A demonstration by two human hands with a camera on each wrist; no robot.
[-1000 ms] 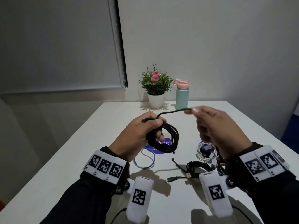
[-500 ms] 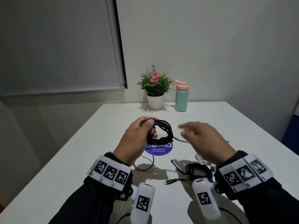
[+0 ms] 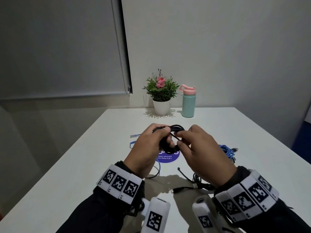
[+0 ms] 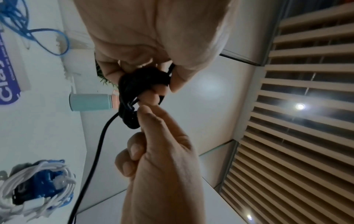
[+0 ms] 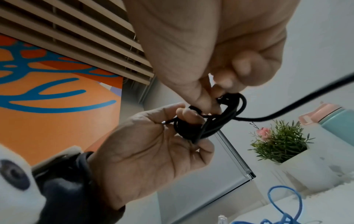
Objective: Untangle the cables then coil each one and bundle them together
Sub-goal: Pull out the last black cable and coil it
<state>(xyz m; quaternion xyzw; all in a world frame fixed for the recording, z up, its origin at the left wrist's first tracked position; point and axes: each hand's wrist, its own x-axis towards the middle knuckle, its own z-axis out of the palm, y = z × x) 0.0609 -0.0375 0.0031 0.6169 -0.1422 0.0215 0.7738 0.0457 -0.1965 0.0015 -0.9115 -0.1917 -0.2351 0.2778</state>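
Observation:
My left hand (image 3: 161, 138) grips a coiled black cable (image 3: 176, 129) above the middle of the white table (image 3: 84, 174). Its fingers curl through the loops, as the left wrist view shows on the coil (image 4: 138, 84). My right hand (image 3: 180, 140) meets the coil from the right and pinches a loose strand of the same cable against it. In the right wrist view the coil (image 5: 214, 121) sits between both hands, and a free strand (image 5: 287, 109) trails off to the right. A blue cable (image 3: 156, 170) lies loose under my left wrist.
A blue cable bundle (image 3: 227, 152) lies at the right. More black cables (image 3: 190, 182) with USB plugs lie near my right wrist. A white and blue bundle (image 4: 38, 189) rests on the table. A purple sticker (image 3: 168, 158), potted plant (image 3: 161, 95) and teal bottle (image 3: 188, 103) stand farther back.
My right hand held the cable's end stretched up to the right, then swung down and back in to pinch the strand at the coil. My left hand kept its grip on the coil.

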